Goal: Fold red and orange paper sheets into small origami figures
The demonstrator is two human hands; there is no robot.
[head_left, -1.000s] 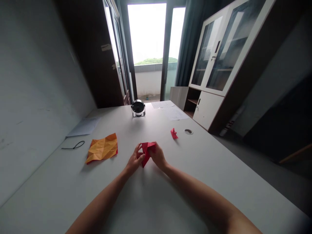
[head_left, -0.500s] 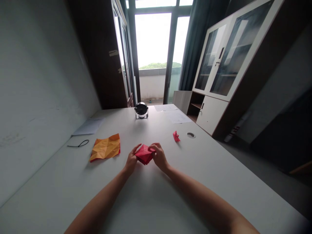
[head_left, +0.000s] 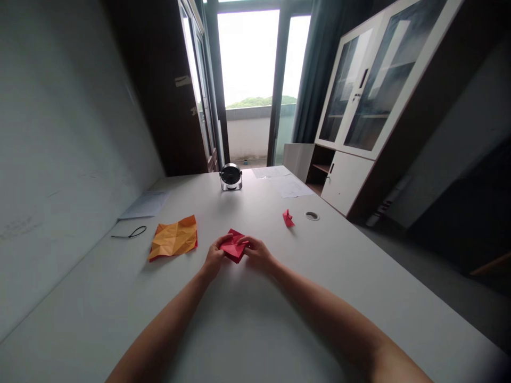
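Folded red paper [head_left: 232,250] flatter than before between both hands [head_left: 214,259] [head_left: 258,254]

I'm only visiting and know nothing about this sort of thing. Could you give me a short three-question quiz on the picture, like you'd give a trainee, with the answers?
1. True or false: the left hand and the right hand both touch the folded red paper.

2. Where is the small red folded piece, seen from the right hand?
A) Underneath it
B) Farther out and to its right
C) Left of the left hand

3. Fill in: along the right edge of the creased orange sheet, a little of the colour ____ shows.

Key: 1. True. 2. B. 3. Red.
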